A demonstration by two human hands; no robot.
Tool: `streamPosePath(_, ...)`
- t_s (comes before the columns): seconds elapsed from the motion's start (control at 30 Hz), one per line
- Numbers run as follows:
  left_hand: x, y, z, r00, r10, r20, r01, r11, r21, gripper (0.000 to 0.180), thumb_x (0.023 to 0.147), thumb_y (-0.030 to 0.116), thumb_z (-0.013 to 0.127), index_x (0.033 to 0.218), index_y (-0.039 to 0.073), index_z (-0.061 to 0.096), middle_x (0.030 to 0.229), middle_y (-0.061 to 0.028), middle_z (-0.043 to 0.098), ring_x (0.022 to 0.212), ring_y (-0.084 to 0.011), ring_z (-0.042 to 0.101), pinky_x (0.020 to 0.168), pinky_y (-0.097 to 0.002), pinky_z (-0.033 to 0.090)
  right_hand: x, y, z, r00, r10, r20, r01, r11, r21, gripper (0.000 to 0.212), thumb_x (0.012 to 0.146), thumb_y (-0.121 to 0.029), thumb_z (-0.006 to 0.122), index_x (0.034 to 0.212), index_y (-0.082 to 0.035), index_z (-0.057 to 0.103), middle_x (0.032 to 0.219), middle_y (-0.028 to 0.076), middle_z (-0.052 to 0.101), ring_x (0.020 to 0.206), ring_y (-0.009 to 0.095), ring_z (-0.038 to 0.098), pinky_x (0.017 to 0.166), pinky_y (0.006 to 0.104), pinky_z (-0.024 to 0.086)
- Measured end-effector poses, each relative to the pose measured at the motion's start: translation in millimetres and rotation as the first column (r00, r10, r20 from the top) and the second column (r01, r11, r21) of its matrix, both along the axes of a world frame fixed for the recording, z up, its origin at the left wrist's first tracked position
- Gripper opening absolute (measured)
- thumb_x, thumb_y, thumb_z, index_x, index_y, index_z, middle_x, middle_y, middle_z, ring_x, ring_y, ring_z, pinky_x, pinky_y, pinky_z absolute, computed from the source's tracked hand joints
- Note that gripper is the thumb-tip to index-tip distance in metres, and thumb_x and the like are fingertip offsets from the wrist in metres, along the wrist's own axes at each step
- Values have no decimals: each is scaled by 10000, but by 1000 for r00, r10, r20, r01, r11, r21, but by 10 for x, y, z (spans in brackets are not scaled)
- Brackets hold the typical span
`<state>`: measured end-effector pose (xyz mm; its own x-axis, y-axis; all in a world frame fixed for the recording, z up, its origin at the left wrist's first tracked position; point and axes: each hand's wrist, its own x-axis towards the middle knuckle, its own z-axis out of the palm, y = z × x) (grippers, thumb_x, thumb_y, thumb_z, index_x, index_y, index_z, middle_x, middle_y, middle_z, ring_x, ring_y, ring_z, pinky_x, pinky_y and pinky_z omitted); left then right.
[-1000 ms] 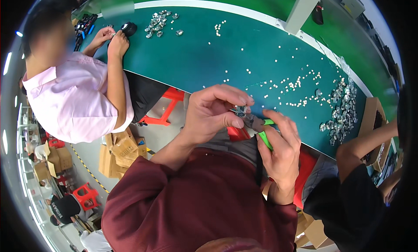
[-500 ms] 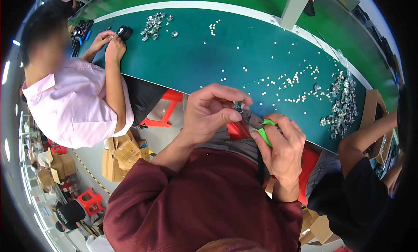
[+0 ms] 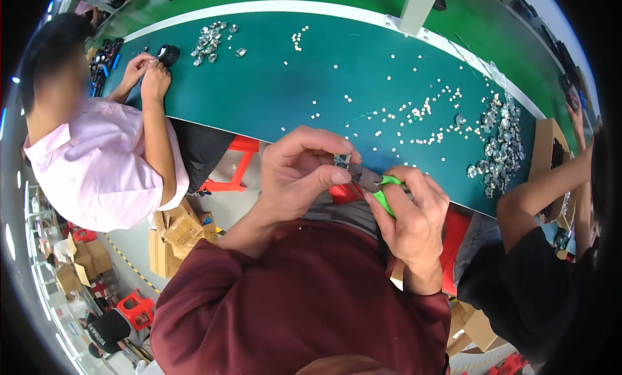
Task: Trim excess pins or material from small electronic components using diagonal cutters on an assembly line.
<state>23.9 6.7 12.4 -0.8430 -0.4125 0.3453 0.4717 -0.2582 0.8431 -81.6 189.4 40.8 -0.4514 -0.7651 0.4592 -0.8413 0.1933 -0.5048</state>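
Between thumb and fingertips, my left hand (image 3: 298, 171) pinches a small shiny part (image 3: 342, 160), dark and silvery, too small to name for certain. My right hand (image 3: 414, 223) is wrapped round the green handles of cutting pliers (image 3: 368, 179). The grey jaws of the pliers reach leftward to the edge of the small part; whether they bite into it cannot be made out. Both hands are held in front of my chest, at the near edge of the green table (image 3: 246, 90). Small white squares (image 3: 424, 109) lie scattered beyond my hands.
A pile of clear, shiny parts (image 3: 502, 145) lies on the right of the table, a smaller pile (image 3: 208, 43) at the far left. A person in a pink shirt (image 3: 103, 161) works at left. Another person's arm (image 3: 544, 187) reaches over at right beside a cardboard box (image 3: 547, 148).
The view has shifted slightly, so the table and piles sit further left. My hands keep their grips; the plier jaws stay close to the small part. At right, another hand holding something dark appears.
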Motion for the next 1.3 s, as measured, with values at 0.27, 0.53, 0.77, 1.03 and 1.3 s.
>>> streamPosePath(0.27, 8, -111, -54, 999, -35, -1, 35, 999, -34, 277, 856, -84, 746, 1115, -64, 651, 1086, -174, 680, 969, -233, 693, 819, -333, 599, 2, -15, 26, 1000, -18, -26, 18, 1000, 11, 189, 680, -113, 818, 796, -45, 685, 925, 78, 660, 665, 255, 632, 616, 367, 493)
streamPosePath(0.53, 34, -132, -63, 1000, -17, -10, 16, 1000, -9, 282, 850, -68, 760, 1114, -58, 662, 1097, -169, 683, 964, -234, 696, 818, -338, 602, 9, -42, 78, 999, -9, -47, 10, 1000, 21, 214, 655, -85, 794, 837, -41, 691, 976, 81, 656, 709, 256, 645, 672, 373, 504)
streamPosePath(0.77, 43, -121, -65, 1000, 14, -26, -14, 1000, -7, 303, 840, 21, 806, 1099, -30, 658, 1026, -186, 699, 908, -237, 684, 775, -355, 574, 18, -40, 91, 998, 1, -62, 1, 1000, 23, 262, 615, -71, 785, 859, -44, 693, 991, 73, 656, 746, 255, 654, 713, 382, 513)
streamPosePath(1.03, 41, -125, -54, 999, 42, -22, -42, 999, 2, 335, 818, 87, 850, 1075, -15, 662, 944, -198, 703, 833, -241, 674, 694, -356, 552, 17, -53, 127, 1000, 12, -14, -12, 1000, 27, 278, 582, -31, 766, 848, -52, 688, 970, 71, 658, 762, 256, 665, 703, 381, 515)
streamPosePath(1.3, -45, -131, 13, 978, -53, -203, 24, 990, -141, 341, 807, -32, 818, 1108, -36, 658, 1062, -184, 673, 932, -256, 692, 775, -318, 573, 50, -55, 124, 999, 39, -5, -40, 999, -29, 242, 564, 27, 733, 798, 18, 671, 946, 127, 669, 725, 296, 658, 644, 361, 522)
